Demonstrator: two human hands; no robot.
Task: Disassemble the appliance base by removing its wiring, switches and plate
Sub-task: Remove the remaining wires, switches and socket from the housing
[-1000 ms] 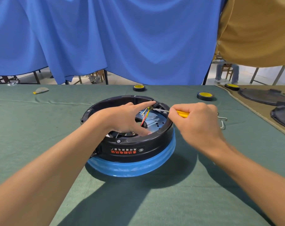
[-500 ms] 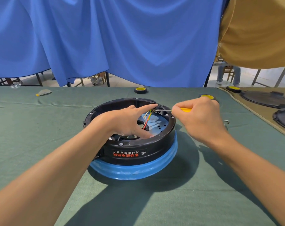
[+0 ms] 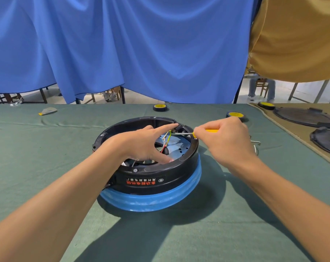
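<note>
- While the appliance base (image 3: 149, 163) sat upside down near the middle of the green table cloth (image 3: 47, 167), the two hands worked at its far inner rim, close to each other but not touching.
- The right hand (image 3: 224, 140) was closed around a small screwdriver (image 3: 190, 132) with a yellow handle, and the metal shaft pointed left toward the place where the wires (image 3: 167, 139) meet the rim.
- The left hand (image 3: 139, 146) was spread open inside the ring, gripping nothing: its index finger reached to the rim beside the screwdriver tip, and the thumb pressed on the near inner edge.
- To my judgement, the step in hand was to loosen a screw or a terminal that holds the wiring. The tip itself was too small to see clearly.
- To do it well, the blade should sit fully in the slot before turning, and the push should go along the shaft, so the tip does not slip into the red and yellow-green wires.
- The left finger stood very near the tip; I think it should steady the part from the side, not in front of the blade.
- The base looked light, so the thumb pressure probably helped to stop it from turning.
- On the black front wall was a label (image 3: 141, 182), seen upside down: a row of red Chinese characters, smaller white characters above them, and a round white mark. I could not read them with certainty.
</note>
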